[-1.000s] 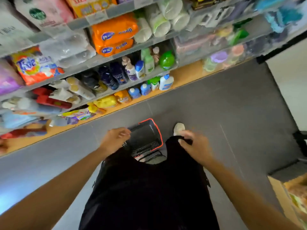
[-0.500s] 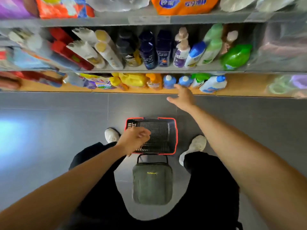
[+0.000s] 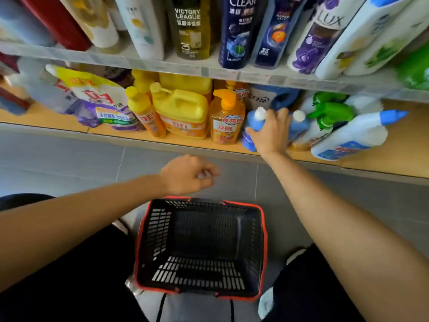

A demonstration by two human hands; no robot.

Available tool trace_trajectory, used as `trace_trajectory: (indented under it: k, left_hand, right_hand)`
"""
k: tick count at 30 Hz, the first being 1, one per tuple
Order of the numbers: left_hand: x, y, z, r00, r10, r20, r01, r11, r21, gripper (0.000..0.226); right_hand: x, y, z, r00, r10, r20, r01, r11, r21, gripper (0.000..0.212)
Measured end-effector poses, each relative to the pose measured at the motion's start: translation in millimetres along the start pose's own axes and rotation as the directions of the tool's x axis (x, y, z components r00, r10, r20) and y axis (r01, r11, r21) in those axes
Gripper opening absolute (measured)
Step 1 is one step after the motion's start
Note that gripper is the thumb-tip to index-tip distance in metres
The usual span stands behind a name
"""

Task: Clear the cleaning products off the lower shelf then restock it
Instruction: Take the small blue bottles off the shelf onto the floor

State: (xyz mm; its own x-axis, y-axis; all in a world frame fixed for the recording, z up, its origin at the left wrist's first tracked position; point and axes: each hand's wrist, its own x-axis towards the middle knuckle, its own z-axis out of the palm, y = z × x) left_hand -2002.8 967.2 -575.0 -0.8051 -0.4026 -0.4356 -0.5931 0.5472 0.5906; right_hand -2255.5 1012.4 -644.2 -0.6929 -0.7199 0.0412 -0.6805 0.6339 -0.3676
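- The right hand [image 3: 270, 132], which was reaching toward the shelf front half a second ago, is now wrapping its fingers round the blue bottle [image 3: 250, 123]
- The bottle is standing on the lower shelf [image 3: 46, 119], at one o'clock from the basket [image 3: 142, 240], with the orange pump bottle [image 3: 226, 122] just beside it at nine o'clock
- The left hand [image 3: 185, 175] is leaving the basket rim and hovering at the basket's twelve o'clock, loosely curled, holding nothing
- Clearing is only just beginning: the basket is sitting empty, with the shelf looking fully stocked
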Motion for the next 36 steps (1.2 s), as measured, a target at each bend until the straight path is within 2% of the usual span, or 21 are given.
trace_trajectory:
  k: [2, 5, 9, 12, 16, 18, 20, 23, 26, 28, 30, 32, 34, 36]
  left_hand:
    - [12, -1, -3, 0.996, 0.055, -0.070, -0.051, 0.997, 0.056, 0.021]
    - [14, -2, -4, 0.980, 0.082, -0.182, -0.071, 0.995, 0.067, 0.024]
    - [3, 2, 1, 0.962, 0.071, -0.263, -0.059, 0.997, 0.052, 0.035]
    - [2, 11, 3, 0.949, 0.113, -0.293, -0.096, 0.993, 0.072, 0.048]
    - [-3, 29, 11, 0.937, 0.184, -0.297, -0.223, 0.969, -0.104, 0.073]
    - [-10, 30, 19, 0.949, 0.209, -0.236, -0.263, 0.938, -0.227, 0.076]
    - [-15, 28, 24, 0.958, 0.221, -0.184, -0.267, 0.922, -0.281, 0.071]
    - [-23, 28, 25, 0.960, 0.237, -0.149, -0.278, 0.870, -0.406, 0.059]
    - [-28, 30, 28, 0.962, 0.238, -0.134, -0.273, 0.828, -0.490, 0.057]
    - [-32, 30, 34, 0.961, 0.240, -0.135, -0.275, 0.821, -0.500, 0.059]
    - [-35, 28, 38, 0.962, 0.240, -0.131, -0.272, 0.786, -0.555, 0.060]
    - [-40, 26, 41, 0.961, 0.237, -0.141, -0.271, 0.726, -0.631, 0.061]
    - [-45, 26, 45, 0.968, 0.200, -0.153, -0.247, 0.647, -0.722, 0.061]
    - [-48, 28, 49, 0.980, 0.144, -0.141, -0.198, 0.567, -0.800, 0.058]
  right_hand:
    - [1, 0, -1, 1.000, 0.001, 0.009, -0.001, 1.000, 0.013, 0.053]
    - [-9, -2, -10, 1.000, -0.004, 0.027, 0.000, 0.991, 0.133, 0.036]
    - [-40, 3, -43, 0.998, -0.054, -0.006, 0.054, 0.951, 0.305, 0.045]
    - [-62, 2, -74, 0.997, -0.065, 0.028, 0.041, 0.851, 0.523, 0.042]
    - [-86, -9, -102, 0.947, -0.169, 0.274, -0.057, 0.749, 0.660, 0.039]
    - [-97, -12, -107, 0.915, -0.168, 0.367, -0.157, 0.690, 0.707, 0.042]
    - [-107, -12, -106, 0.895, -0.176, 0.410, -0.236, 0.593, 0.770, 0.046]
    - [-123, -9, -102, 0.907, -0.182, 0.379, -0.267, 0.445, 0.855, 0.040]
    - [-143, -10, -105, 0.945, -0.163, 0.282, -0.190, 0.426, 0.884, 0.036]
    - [-161, -10, -105, 0.965, -0.139, 0.223, -0.154, 0.392, 0.907, 0.047]
    - [-185, -6, -98, 0.976, -0.108, 0.190, -0.149, 0.306, 0.940, 0.060]
    - [-212, -1, -83, 0.972, -0.096, 0.213, -0.182, 0.260, 0.948, 0.065]
    - [-235, 2, -69, 0.948, -0.130, 0.290, -0.246, 0.280, 0.928, 0.068]
    - [-245, 2, -62, 0.926, -0.169, 0.337, -0.278, 0.298, 0.913, 0.057]
